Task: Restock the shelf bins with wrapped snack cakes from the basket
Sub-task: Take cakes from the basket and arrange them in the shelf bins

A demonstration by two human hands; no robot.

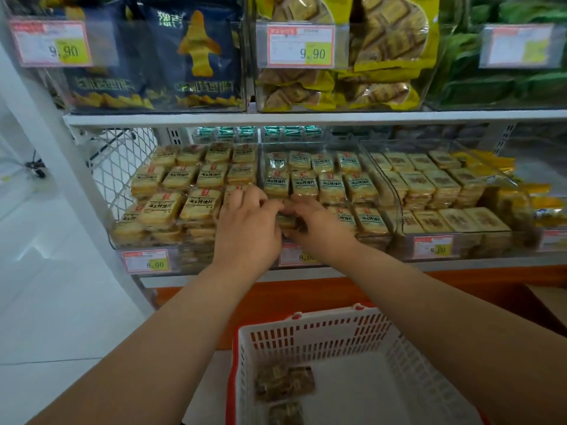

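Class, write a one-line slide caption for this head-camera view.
Both hands, left hand and right hand, press a wrapped snack cake into the shelf bin above a nearly empty basket.

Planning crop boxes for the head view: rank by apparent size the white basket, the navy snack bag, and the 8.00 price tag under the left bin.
1. white basket, though nearness inflates it
2. navy snack bag
3. 8.00 price tag

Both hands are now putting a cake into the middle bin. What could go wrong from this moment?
1. The left hand and right hand hold a dark wrapped cake at the front of the middle bin, which holds lighter cakes; it may be the wrong bin.
2. The bin looks nearly full, so pressing in could push front packs over the edge.
3. The basket stands close below; a dropped cake could miss it.
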